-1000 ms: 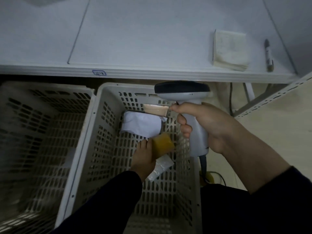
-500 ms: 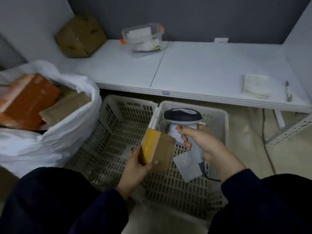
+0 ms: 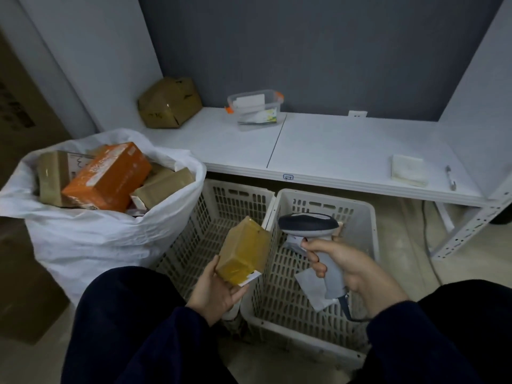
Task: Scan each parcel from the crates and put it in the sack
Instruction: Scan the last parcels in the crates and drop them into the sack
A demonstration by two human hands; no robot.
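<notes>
My left hand (image 3: 214, 288) holds a small brown parcel (image 3: 243, 252) wrapped in yellowish tape, lifted above the seam between the two crates. My right hand (image 3: 346, 268) grips the grey handheld scanner (image 3: 309, 225), whose dark head sits just right of the parcel. The right crate (image 3: 363, 214) has a white flat parcel (image 3: 311, 286) in it, partly hidden by my right hand. The left crate (image 3: 235, 191) stands beside it. The white sack (image 3: 83, 236) at the left holds an orange box (image 3: 106, 177) and several brown parcels.
A white table (image 3: 332, 151) runs behind the crates, carrying a brown box (image 3: 170, 102), a clear plastic tub (image 3: 255, 106), a folded cloth (image 3: 408, 170) and a pen (image 3: 450, 177). Large cardboard cartons (image 3: 25, 286) stand at the far left. A cable (image 3: 428, 245) trails on the floor at right.
My left hand has lifted the brown parcel out of the right crate and turned it near the scanner. The view has pulled back and up, bringing the sack and wall into sight.
</notes>
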